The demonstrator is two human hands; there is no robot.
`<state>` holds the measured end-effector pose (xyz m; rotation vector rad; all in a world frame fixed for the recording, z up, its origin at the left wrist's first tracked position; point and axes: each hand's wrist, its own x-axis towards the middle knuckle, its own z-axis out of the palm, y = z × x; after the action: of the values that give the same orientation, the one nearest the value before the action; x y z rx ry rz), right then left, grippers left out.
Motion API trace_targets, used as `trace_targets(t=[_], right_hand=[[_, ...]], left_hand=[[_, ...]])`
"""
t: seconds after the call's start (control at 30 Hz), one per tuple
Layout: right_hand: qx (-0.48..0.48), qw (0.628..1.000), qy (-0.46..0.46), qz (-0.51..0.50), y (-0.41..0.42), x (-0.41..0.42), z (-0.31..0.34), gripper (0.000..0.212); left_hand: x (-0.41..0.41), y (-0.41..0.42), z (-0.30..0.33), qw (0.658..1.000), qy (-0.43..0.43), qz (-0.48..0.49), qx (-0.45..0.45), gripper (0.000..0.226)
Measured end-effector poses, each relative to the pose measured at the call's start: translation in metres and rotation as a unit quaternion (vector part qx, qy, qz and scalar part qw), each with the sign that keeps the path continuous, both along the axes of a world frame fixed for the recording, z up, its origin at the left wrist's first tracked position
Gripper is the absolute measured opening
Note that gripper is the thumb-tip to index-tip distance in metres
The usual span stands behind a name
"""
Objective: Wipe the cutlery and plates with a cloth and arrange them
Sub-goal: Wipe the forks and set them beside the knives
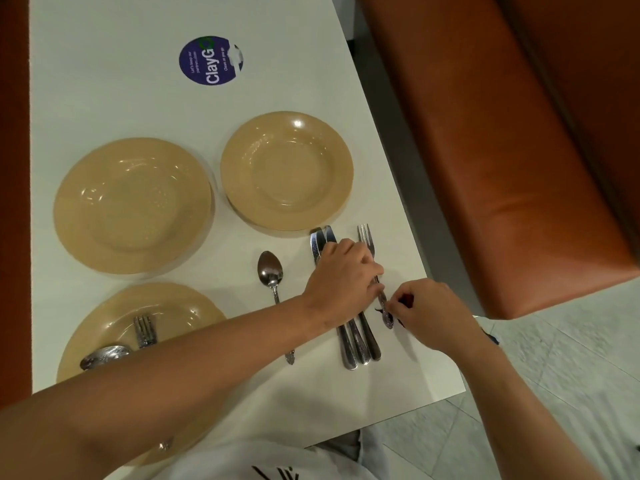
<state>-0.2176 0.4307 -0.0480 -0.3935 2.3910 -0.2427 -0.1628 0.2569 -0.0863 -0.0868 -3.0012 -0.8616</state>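
Steel on white: the fork (371, 249) lies near the counter's (121, 81) right edge, tines pointing away, just beside two knives (320, 242) laid side by side. The left hand (341, 284) reaches across over the knives, its grip pinching the fork's shaft, while the right hand (427, 315) has its grip clenched at the handle's end, fingers curled around something dark — possibly the cloth, but it is too hidden to tell. A spoon (271, 271) rests alone to the left of the knives, apart from them. Three tan plates: one (287, 171) just above the knives, a bigger one (133, 206) to its left, and a near one (114, 306) carrying another fork (144, 330) and spoon (104, 355), presumably waiting their turn. As for handling, this fork looks light, rigid and polished, so it will likely slip if pinched on the smooth shaft; the patterned handle is the safer hold, leaving the tines free for wiping. The plates look glossy and hard, probably breakable or at least noisy, best lifted by the rim with both hands.
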Motion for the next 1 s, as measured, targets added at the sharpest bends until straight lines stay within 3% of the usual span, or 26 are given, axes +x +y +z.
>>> trace_targets(t=[0.23, 0.47, 0.57, 0.67, 0.73, 0.93, 1.0], right_hand=[[0.014, 1.0, 0.004, -0.021, 0.013, -0.002, 0.006, 0.017], [-0.072, 0.993, -0.037, -0.08, 0.023, 0.004, 0.035, 0.009], [-0.169, 0.965, -0.087, -0.181, 0.02, 0.008, 0.052, 0.006], [-0.234, 0.931, -0.13, -0.249, 0.012, 0.017, 0.061, 0.017], [-0.272, 0.895, -0.164, -0.313, 0.003, 0.026, 0.064, 0.02], [-0.437, 0.689, -0.269, -0.512, -0.033, 0.06, 0.065, 0.022], [-0.463, 0.644, -0.311, -0.524, -0.051, 0.077, 0.061, 0.029]], left_hand=[[0.0, 0.004, -0.002, 1.0, 0.004, 0.002, 0.001, 0.029], [0.011, -0.003, 0.008, 0.996, 0.019, 0.039, 0.073, 0.027], [0.028, -0.017, 0.012, 0.991, 0.023, 0.073, 0.11, 0.026], [0.053, -0.035, 0.021, 0.985, 0.02, 0.109, 0.132, 0.024], [0.074, -0.049, 0.029, 0.981, 0.018, 0.131, 0.139, 0.023], [0.142, -0.085, 0.046, 0.968, -0.019, 0.203, 0.149, 0.017], [0.167, -0.097, 0.051, 0.962, -0.055, 0.227, 0.144, 0.015]])
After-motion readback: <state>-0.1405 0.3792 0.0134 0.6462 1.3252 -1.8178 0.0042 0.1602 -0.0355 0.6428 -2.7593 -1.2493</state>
